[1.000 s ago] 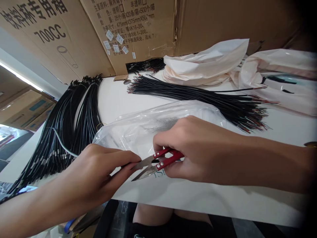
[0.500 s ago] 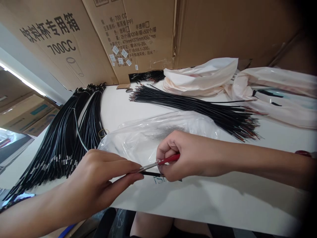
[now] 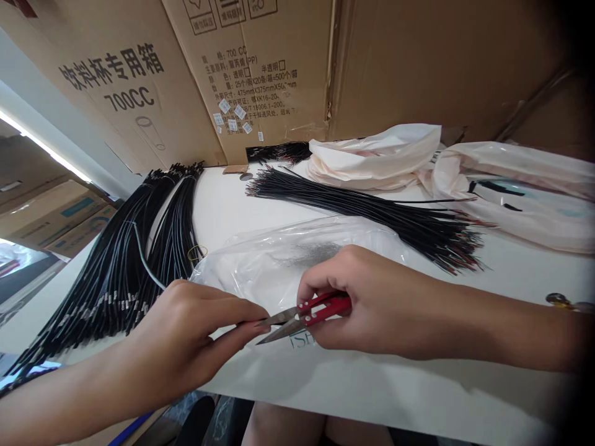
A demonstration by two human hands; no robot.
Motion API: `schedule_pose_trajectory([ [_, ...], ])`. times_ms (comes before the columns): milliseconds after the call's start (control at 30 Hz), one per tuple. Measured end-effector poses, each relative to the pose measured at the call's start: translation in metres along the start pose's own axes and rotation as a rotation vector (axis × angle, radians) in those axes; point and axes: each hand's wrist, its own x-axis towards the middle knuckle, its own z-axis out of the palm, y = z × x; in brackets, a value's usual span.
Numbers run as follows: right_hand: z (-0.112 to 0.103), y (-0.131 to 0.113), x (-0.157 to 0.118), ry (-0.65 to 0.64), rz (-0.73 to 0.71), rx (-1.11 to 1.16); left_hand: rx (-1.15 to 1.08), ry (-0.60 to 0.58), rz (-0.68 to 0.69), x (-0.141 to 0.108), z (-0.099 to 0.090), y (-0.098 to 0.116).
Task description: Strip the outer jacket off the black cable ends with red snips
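Observation:
Red-handled thread snips (image 3: 328,305) rest in my right hand (image 3: 372,303), with the fingers closed round the handles. Their two pointed blades are spread apart and aim left. My left hand (image 3: 204,328) is closed in a pinch between thumb and forefinger, right at the upper blade's tip. What the pinch holds, if anything, is hidden behind the fingers. Beneath both hands lies a clear plastic bag (image 3: 264,254) with some green print showing under the blades.
A bundle of black wires (image 3: 344,201) with stripped copper ends lies beyond my hands. Tied black cables (image 3: 111,266) with metal-looking fittings spread at the left. Pale plastic wrapping (image 3: 372,161) is at the back. Large cardboard boxes (image 3: 279,37) wall off the white table's (image 3: 418,396) far side.
The snips' blades have gone from closed to spread apart. The short black piece seen between my hands no longer shows. The view has tilted slightly; both hands stay in nearly the same place.

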Motion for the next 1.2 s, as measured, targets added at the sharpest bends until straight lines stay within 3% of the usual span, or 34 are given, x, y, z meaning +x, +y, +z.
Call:
schedule_pose_trajectory([
  [400,-0.001,-0.002,0.004,-0.043,-0.026,-0.151,-0.034,-0.015,-0.031,0.0,0.002,-0.001],
  [667,0.005,-0.006,0.007,-0.082,0.012,-0.131,-0.03,-0.008,-0.009,0.0,0.005,-0.003],
  [833,0.009,-0.005,0.01,-0.078,0.064,0.021,0.029,0.063,0.023,-0.003,0.006,-0.002],
  [933,0.011,-0.002,0.01,-0.149,0.142,0.226,0.053,0.125,0.065,-0.002,0.005,-0.001],
  [1033,0.014,0.001,0.011,-0.207,0.191,0.417,0.022,0.139,0.086,-0.001,0.004,-0.001],
  [1200,0.018,0.007,0.015,-0.186,0.181,0.515,-0.042,0.146,0.044,-0.002,0.004,-0.005],
])
